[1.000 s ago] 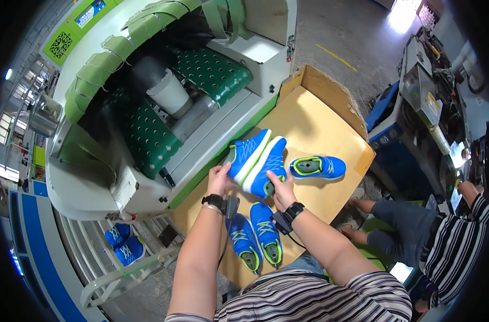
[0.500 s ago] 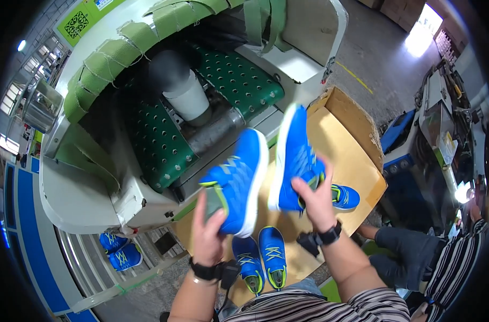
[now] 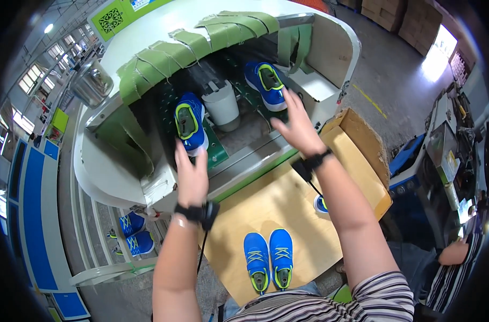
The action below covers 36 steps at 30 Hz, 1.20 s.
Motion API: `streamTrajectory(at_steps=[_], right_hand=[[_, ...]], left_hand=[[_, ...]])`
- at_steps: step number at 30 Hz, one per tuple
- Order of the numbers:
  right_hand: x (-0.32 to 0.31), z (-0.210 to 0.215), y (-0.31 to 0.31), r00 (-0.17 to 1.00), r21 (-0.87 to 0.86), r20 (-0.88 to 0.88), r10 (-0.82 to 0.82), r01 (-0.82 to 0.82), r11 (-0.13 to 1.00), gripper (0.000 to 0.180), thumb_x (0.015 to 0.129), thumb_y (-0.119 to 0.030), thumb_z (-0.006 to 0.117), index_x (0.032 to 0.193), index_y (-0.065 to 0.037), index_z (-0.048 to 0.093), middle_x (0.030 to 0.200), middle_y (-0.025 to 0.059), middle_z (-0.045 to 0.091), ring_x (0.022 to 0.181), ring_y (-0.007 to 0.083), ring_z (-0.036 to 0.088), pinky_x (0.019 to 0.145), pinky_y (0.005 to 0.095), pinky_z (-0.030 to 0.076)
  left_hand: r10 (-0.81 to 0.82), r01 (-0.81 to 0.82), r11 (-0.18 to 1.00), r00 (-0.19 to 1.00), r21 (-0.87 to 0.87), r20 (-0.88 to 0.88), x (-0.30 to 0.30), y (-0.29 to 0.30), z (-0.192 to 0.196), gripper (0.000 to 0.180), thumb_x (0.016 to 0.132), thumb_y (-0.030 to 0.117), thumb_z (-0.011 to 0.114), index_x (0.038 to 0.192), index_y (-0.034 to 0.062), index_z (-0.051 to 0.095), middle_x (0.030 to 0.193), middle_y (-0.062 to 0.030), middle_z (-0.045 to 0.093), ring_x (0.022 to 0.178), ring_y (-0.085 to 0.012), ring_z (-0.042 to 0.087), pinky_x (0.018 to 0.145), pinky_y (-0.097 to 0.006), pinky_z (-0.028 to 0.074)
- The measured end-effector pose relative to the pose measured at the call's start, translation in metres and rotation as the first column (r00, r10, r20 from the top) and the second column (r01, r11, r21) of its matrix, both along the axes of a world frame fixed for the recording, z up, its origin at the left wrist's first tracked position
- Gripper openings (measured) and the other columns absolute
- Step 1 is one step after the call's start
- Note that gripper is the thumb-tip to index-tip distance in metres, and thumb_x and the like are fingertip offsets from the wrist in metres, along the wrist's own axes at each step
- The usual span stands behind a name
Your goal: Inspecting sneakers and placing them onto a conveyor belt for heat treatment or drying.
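Two blue sneakers with lime collars and white soles are on the dark green perforated pads inside a white machine [image 3: 330, 59]. Behind the heel of the left sneaker [image 3: 199, 134] is my left hand [image 3: 192, 180], its fingers stretched forward and apart, near or touching the heel. By the right sneaker [image 3: 274, 99], my right hand [image 3: 302, 131] is open, thumb spread away and fingertips close to the heel. Between these two sneakers rises a white cylinder [image 3: 222, 110]. Another pair of blue sneakers [image 3: 256, 253] stands side by side on the board in front of me.
The tan board [image 3: 228, 228] carries a further, partly hidden shoe [image 3: 320, 204] beneath my right forearm. A cardboard box [image 3: 362, 145] sits right of the machine. More blue sneakers [image 3: 140, 242] rest on a metal rack at left. Another person's arm [image 3: 454, 253] shows at lower right.
Both hands have moved forward into the machine. The two sneakers they held in the air now sit on the green pads, and my grip on them has loosened.
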State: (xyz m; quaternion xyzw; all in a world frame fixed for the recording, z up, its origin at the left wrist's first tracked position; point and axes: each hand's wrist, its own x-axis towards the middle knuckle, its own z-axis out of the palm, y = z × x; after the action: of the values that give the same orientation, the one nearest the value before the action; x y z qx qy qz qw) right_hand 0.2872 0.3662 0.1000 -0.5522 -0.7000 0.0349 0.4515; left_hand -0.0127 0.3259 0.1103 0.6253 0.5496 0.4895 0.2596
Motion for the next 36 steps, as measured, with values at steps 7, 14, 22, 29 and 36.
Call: streamTrajectory(at_steps=[7, 14, 22, 29, 36], right_hand=[[0.096, -0.087, -0.223, 0.947, -0.720, 0.303, -0.105, 0.300, 0.626, 0.077, 0.071, -0.033, 0.082, 0.138, -0.011, 0.049, 0.127, 0.0187, 0.058, 0.121, 0.0368, 0.052, 0.105, 0.0443, 0.040], [0.094, -0.115, -0.312, 0.939, -0.609, 0.147, 0.312, -0.162, 0.777, 0.046, 0.063, -0.008, 0.081, 0.106, -0.008, 0.063, 0.106, 0.0136, 0.062, 0.105, 0.0335, 0.059, 0.092, 0.0420, 0.048], [0.079, -0.147, -0.441, 0.710, -0.734, -0.280, -0.646, 0.276, 0.621, 0.022, 0.087, -0.003, 0.058, 0.108, 0.000, 0.060, 0.106, 0.0121, 0.063, 0.087, 0.0203, 0.064, 0.078, 0.0302, 0.051], [0.011, -0.164, -0.506, 0.812, -0.815, -0.402, -0.423, -0.107, 0.569, 0.033, 0.087, -0.008, 0.064, 0.119, 0.000, 0.058, 0.099, 0.0121, 0.061, 0.077, 0.0162, 0.060, 0.072, 0.0283, 0.051], [-0.038, -0.151, -0.462, 0.879, -0.679, -0.438, -0.186, -0.188, 0.709, 0.074, 0.087, -0.030, 0.072, 0.140, 0.007, 0.038, 0.132, 0.0279, 0.049, 0.122, 0.0345, 0.052, 0.104, 0.0391, 0.042]], left_hand=[[-0.361, 0.267, 0.844, 0.924, -0.465, -0.125, -0.013, -0.176, -0.036, 0.045, 0.091, 0.014, 0.065, 0.134, 0.0030, 0.054, 0.149, -0.0187, 0.036, 0.122, -0.0301, 0.054, 0.099, -0.039, 0.048], [-0.716, 0.642, 0.666, 0.692, -0.380, -0.086, 0.065, -0.230, -0.053, 0.040, 0.090, 0.009, 0.065, 0.127, -0.0008, 0.056, 0.121, -0.0175, 0.060, 0.112, -0.0285, 0.058, 0.098, -0.035, 0.045], [-0.751, 0.652, 0.643, 0.641, -0.403, -0.161, 0.165, -0.284, -0.149, 0.088, 0.080, 0.028, 0.077, 0.148, -0.0012, 0.029, 0.141, -0.0287, 0.042, 0.130, -0.0394, 0.046, 0.110, -0.040, 0.035], [-0.551, 0.689, 0.415, 0.710, -0.594, 0.439, 0.180, -0.284, -0.158, 0.083, 0.077, 0.011, 0.077, 0.145, 0.0031, 0.030, 0.130, -0.0206, 0.052, 0.118, -0.0312, 0.055, 0.099, -0.039, 0.046], [-0.202, 0.693, 0.521, 0.668, -0.499, 0.716, 0.052, -0.277, -0.036, 0.081, 0.082, 0.006, 0.072, 0.149, 0.0052, 0.027, 0.132, -0.0135, 0.053, 0.118, -0.0247, 0.055, 0.100, -0.036, 0.046]])
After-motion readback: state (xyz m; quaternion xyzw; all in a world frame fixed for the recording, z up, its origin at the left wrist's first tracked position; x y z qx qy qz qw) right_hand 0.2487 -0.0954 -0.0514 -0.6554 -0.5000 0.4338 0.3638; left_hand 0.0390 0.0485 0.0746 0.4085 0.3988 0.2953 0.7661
